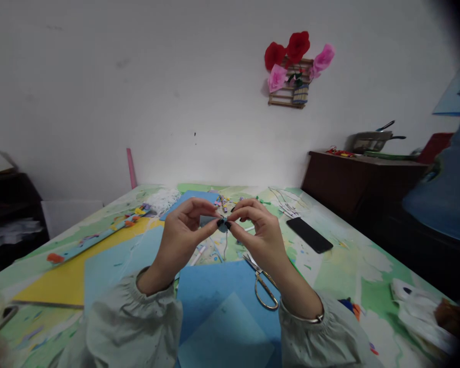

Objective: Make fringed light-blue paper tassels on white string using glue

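At the middle of the clock face, over the bench [371, 271], the left hand [184, 227] and right hand [261, 230] pinch a small blue piece [223, 226], thumbs and fingertips nearly closed, apparently raised between them for fine control. The scissors [258, 273] lie at five o'clock, mostly on a blue sheet [210, 289], seemingly kept within the right hand's reach, while the phone [309, 235] sits aside at three. No brand is legible; dark marks on the pale blue sign [450, 97] at two o'clock are too blurred to read.
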A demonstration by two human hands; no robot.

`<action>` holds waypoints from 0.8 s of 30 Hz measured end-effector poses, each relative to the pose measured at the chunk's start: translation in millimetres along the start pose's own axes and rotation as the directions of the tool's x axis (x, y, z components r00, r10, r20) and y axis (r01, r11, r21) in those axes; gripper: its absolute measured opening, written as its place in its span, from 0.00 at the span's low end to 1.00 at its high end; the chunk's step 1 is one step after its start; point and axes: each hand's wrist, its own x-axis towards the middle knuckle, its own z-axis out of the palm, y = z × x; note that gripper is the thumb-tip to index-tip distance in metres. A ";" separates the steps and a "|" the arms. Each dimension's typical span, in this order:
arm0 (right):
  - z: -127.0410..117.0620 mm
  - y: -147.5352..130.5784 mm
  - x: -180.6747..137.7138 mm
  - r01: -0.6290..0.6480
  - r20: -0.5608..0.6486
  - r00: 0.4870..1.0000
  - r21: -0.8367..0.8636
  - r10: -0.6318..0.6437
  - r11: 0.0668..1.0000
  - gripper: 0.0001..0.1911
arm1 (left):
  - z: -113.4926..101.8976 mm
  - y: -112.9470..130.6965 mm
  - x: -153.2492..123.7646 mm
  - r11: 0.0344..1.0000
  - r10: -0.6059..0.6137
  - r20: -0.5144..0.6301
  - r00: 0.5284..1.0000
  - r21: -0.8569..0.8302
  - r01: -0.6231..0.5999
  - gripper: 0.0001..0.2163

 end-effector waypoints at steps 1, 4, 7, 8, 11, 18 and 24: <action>0.0 -0.5 0.1 0.002 0.000 1.000 -0.004 -0.002 1.000 0.07 | -0.2 0.0 0.1 1.000 0.000 0.001 1.000 0.005 0.000 0.10; -0.5 -0.7 0.1 0.013 0.009 1.000 -0.011 -0.013 1.000 0.07 | -1.3 -1.1 1.3 0.999 -0.018 0.014 1.000 -0.027 0.019 0.10; -1.2 1.9 -0.5 0.026 0.037 0.999 0.016 -0.027 1.000 0.07 | -4.1 -3.2 3.7 0.988 -0.094 0.072 0.993 -0.113 0.102 0.10; -1.4 3.1 -0.8 0.028 0.051 0.998 0.032 -0.029 0.999 0.07 | -5.3 -3.7 4.5 0.981 -0.119 0.097 0.988 -0.143 0.132 0.10; -2.1 6.6 -1.4 0.018 0.096 0.995 0.103 -0.028 0.995 0.05 | -9.1 -4.2 6.2 0.955 -0.172 0.175 0.969 -0.212 0.208 0.11; -2.7 6.0 -1.7 -0.035 0.129 0.992 0.175 0.013 0.984 0.05 | -11.5 -4.6 6.9 0.930 -0.183 0.246 0.952 -0.272 0.249 0.12; -1.5 2.3 -1.8 -0.011 0.063 0.998 0.142 0.002 0.990 0.06 | -7.8 -5.3 5.8 0.945 -0.163 0.177 0.971 -0.254 0.205 0.11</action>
